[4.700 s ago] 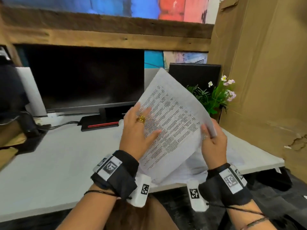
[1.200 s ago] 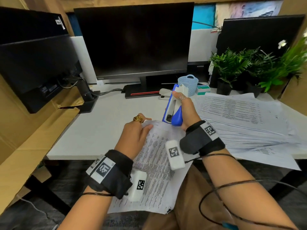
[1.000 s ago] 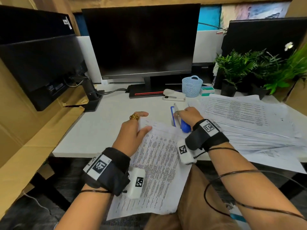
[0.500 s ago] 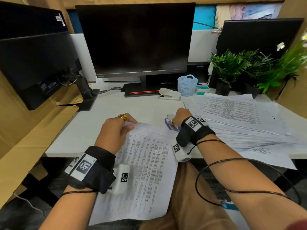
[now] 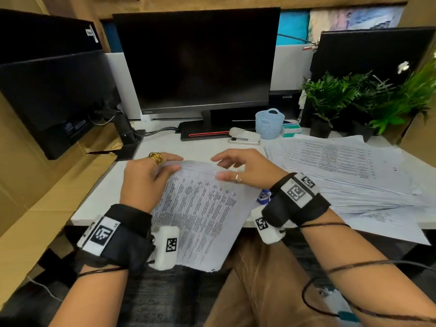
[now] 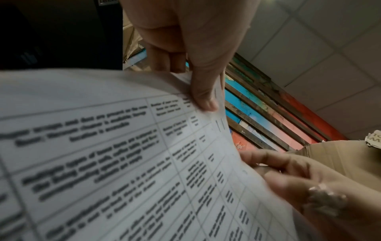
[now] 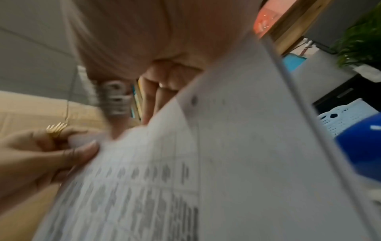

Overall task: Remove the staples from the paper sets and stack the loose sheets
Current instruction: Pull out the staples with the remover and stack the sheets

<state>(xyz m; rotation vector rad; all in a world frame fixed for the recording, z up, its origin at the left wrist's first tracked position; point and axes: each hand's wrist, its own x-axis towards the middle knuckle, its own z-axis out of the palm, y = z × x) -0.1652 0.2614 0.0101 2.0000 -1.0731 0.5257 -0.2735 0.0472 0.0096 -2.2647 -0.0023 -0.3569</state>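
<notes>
1. The paper set (image 5: pixel 200 208) lay at the front edge of the counter (image 5: pixel 179 147), its lower half hanging over the edge toward the person's lap.
2. The left hand (image 5: pixel 144 178) pinched the far left corner of the set; the left wrist view showed the thumb pressed on the printed top sheet with the other fingers curled beneath.
3. The right hand (image 5: pixel 245 168) hovered at the set's far right corner, fingers loosely spread and slightly curled. Its fingertips (image 5: pixel 220 177) met the top sheet there, and I could not tell whether they pinched it or only touched it.
4. The blue staple remover (image 5: pixel 263 197) lay on the counter under the right wrist, just beside the right edge of the set, out of either hand.
5. The stack of loose sheets (image 5: pixel 342 166) was spread over the right side of the counter, in front of the plants (image 5: pixel 354 97). A white stapler (image 5: pixel 244 136) and a small blue basket (image 5: pixel 269 123) stood near the back, before the monitor (image 5: pixel 195 60).
6. Judged risks:
   - If a staple leg remained, pulling sheets apart could tear the corner.
   - The overhanging half could drag the set off the counter if the left pinch loosened.
   - The right wrist might knock the remover toward the front edge.
   - The loose stack was already fanned, so a careless drop could scatter it.
</notes>
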